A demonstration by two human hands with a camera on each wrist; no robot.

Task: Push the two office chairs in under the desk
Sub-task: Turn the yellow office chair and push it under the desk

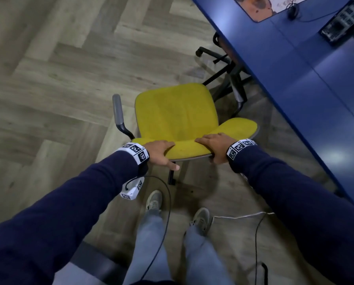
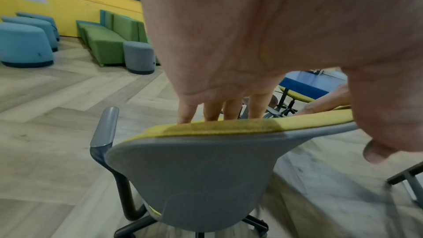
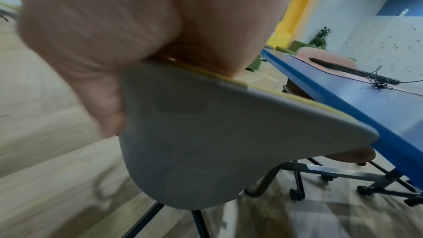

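A yellow office chair with a grey armrest stands on the wood floor left of the blue desk, its seat facing away from me. My left hand hooks its fingers over the top of the backrest, and the thumb hangs free behind it. My right hand grips the same top edge farther right, with the thumb against the grey shell. A second chair with a brownish seat is mostly hidden under the desk; only its black base shows.
A keyboard, a mouse and a mat lie on the desk. Black and white cables trail on the floor by my feet. Blue and grey poufs and a green sofa stand far left by the yellow wall.
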